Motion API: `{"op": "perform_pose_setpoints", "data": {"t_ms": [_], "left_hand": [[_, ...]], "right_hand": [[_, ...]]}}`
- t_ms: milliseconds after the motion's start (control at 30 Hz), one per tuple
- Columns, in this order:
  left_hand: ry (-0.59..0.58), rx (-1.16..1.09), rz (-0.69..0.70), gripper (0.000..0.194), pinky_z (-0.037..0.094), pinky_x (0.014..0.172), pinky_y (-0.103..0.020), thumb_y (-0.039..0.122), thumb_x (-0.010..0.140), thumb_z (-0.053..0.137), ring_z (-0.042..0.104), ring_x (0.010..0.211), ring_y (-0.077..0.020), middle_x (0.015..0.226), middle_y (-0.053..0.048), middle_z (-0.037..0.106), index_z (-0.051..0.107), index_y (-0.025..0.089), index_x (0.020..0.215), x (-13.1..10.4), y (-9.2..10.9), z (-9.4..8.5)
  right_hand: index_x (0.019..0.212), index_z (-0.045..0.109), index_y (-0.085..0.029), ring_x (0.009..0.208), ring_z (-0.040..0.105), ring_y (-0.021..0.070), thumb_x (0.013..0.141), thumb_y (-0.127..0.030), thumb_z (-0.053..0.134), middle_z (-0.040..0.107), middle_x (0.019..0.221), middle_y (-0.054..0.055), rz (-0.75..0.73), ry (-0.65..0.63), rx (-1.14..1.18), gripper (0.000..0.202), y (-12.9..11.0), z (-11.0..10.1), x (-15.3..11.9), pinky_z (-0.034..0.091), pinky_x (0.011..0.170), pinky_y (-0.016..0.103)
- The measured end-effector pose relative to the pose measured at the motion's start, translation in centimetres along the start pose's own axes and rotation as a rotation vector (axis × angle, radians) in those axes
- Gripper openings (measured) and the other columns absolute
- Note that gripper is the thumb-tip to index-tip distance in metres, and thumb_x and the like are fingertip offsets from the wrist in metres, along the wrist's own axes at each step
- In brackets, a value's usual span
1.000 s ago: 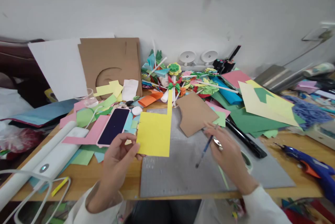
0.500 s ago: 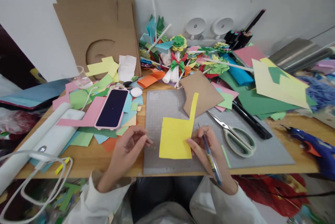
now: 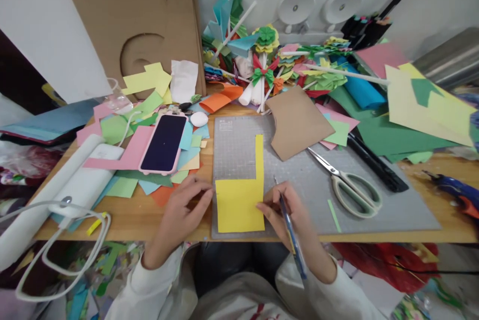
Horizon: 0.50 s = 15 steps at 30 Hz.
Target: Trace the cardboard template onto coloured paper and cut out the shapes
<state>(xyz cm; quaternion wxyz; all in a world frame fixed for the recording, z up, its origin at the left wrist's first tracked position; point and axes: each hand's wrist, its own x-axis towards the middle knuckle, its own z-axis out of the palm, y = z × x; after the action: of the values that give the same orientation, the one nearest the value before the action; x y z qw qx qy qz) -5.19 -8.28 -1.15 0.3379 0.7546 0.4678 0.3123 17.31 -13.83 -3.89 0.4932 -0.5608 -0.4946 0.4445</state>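
Observation:
A yellow sheet of paper (image 3: 239, 206) with a narrow strip rising from its upper right corner lies on the grey cutting mat (image 3: 235, 150). My right hand (image 3: 295, 217) grips a pen (image 3: 290, 232), its tip pointing up and away from me. That hand's thumb and finger also reach the sheet's right edge. At the left edge, my left hand (image 3: 183, 217) rests with fingers loosely bent, a gap showing between thumb and forefinger. Its fingertips come very close to the paper; whether they touch cannot be told.
Scissors (image 3: 350, 187), brown cardboard (image 3: 299, 123) and a black tube-like object (image 3: 377, 162) lie to the right. A phone (image 3: 163, 143) rests on paper scraps at left, beside a white power bank (image 3: 88, 177). Paper flowers (image 3: 266, 38) crowd the back. A blue glue gun (image 3: 451, 187) is far right.
The yellow sheet has turned so its strip points straight away from me, and has moved slightly left. My right hand has followed it. The whole view has shifted a little.

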Motion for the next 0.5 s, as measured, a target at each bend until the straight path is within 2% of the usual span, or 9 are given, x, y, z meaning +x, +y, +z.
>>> {"op": "perform_pose_setpoints", "data": {"t_ms": [133, 267, 500], "left_hand": [[-0.063, -0.036, -0.014, 0.030, 0.043, 0.075, -0.031, 0.028, 0.097, 0.039, 0.055, 0.081, -0.0190, 0.084, -0.005, 0.056, 0.057, 0.019, 0.075, -0.17, 0.13, -0.22], [-0.060, -0.056, -0.029, 0.034, 0.043, 0.074, -0.032, 0.030, 0.096, 0.039, 0.055, 0.078, -0.0195, 0.079, -0.004, 0.055, 0.057, 0.020, 0.070, -0.27, 0.37, -0.42], [-0.089, -0.057, -0.017, 0.030, 0.044, 0.069, -0.031, 0.031, 0.092, 0.048, 0.053, 0.074, -0.0185, 0.076, -0.004, 0.054, 0.058, 0.020, 0.066, -0.20, 0.40, -0.61]], "right_hand": [[0.081, 0.034, -0.025, 0.055, 0.039, 0.0115, 0.088, -0.033, 0.059, 0.042, 0.067, -0.005, -0.008, -0.031, -0.010, 0.028, 0.18, 0.00, -0.11, 0.033, 0.048, 0.024], [0.080, 0.033, -0.025, 0.054, 0.040, 0.0114, 0.089, -0.032, 0.058, 0.043, 0.067, -0.005, -0.023, -0.044, -0.049, 0.028, 0.21, -0.06, -0.08, 0.033, 0.047, 0.024], [0.081, 0.034, -0.025, 0.055, 0.040, 0.0109, 0.090, -0.031, 0.058, 0.047, 0.071, -0.004, -0.046, -0.043, -0.139, 0.026, 0.89, -0.23, -0.29, 0.034, 0.049, 0.024]]}}
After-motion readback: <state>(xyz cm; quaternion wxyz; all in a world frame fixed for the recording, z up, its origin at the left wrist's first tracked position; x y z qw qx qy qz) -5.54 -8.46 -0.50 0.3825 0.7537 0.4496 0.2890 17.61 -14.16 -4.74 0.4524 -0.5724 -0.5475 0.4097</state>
